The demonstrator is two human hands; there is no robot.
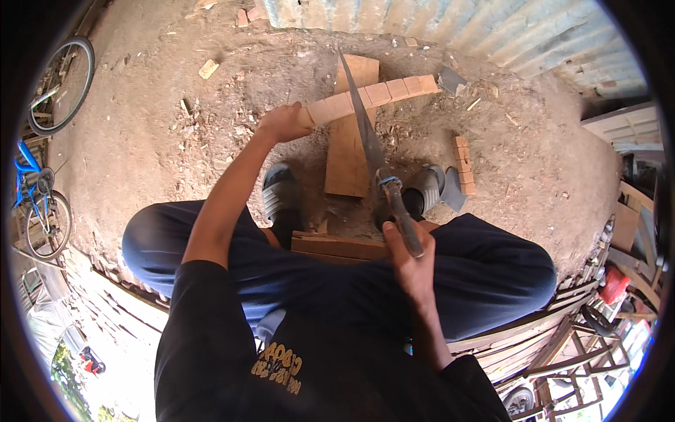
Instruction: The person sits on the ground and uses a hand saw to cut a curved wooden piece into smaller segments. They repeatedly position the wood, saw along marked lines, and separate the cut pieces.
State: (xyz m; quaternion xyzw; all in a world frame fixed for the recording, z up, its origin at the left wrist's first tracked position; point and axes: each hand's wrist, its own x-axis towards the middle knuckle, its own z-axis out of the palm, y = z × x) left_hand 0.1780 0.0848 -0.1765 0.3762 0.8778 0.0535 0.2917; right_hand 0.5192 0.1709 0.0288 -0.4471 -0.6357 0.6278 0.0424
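A pale wooden strip (pixel 397 90), marked across by several cuts or lines, is gripped near its left end by my left hand (pixel 285 124), fingers wrapped round it. My right hand (pixel 412 261) is closed round the handle of a handsaw (pixel 368 137). The long dark blade points away from me and crosses the strip near its middle; whether its teeth touch the wood I cannot tell. Under the strip a flat wooden board (pixel 345 165) lies on the ground between my sandalled feet. A shorter notched wooden piece (pixel 464 166) rests beyond my right foot.
A grey flat scrap (pixel 453 190) lies by my right foot, another (pixel 451 79) past the strip's far end. A corrugated metal sheet (pixel 485 32) bounds the far side. Bicycles (pixel 48 211) stand at the left, wooden frames (pixel 576 359) at the lower right. Wood chips litter the dirt floor.
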